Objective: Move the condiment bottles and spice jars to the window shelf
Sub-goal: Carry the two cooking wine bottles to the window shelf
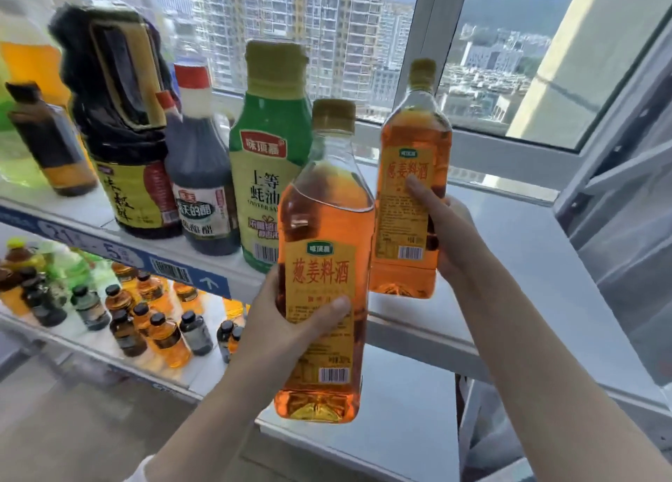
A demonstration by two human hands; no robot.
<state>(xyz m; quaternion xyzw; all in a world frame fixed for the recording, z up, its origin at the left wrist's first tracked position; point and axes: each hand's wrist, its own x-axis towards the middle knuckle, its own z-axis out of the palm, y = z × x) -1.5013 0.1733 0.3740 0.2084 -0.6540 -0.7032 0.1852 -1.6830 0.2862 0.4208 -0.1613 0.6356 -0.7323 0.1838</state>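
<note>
**A:** What does the room give you from out there?

**B:** On my screen a wide window [327,27] fills the top, with tower blocks and a green hillside behind the glass; its white frame [411,63] comes down to the window shelf [509,234], a pale, smooth ledge catching daylight.

**A:** And the ledge's left end?

**B:** A tall dark soy bottle [120,118], a green oyster sauce bottle [269,176] and a dark vinegar bottle [198,176] stand there close together; a blue label strip [120,256] runs along the front edge below them; underneath, a lower shelf [94,343] carries many small bottles [165,336], amber and dark.

**A:** The hands?

**B:** I see the left hand [291,329] wrapped round the near amber bottle [323,263], thumb across its yellow label; that bottle is upright, out in front of the ledge's front edge; the right hand [445,238] clasps the far amber bottle [411,191] from its right side, fingers on the label, over the ledge just right of the oyster sauce; whether its base touches the surface I cannot tell.
</note>
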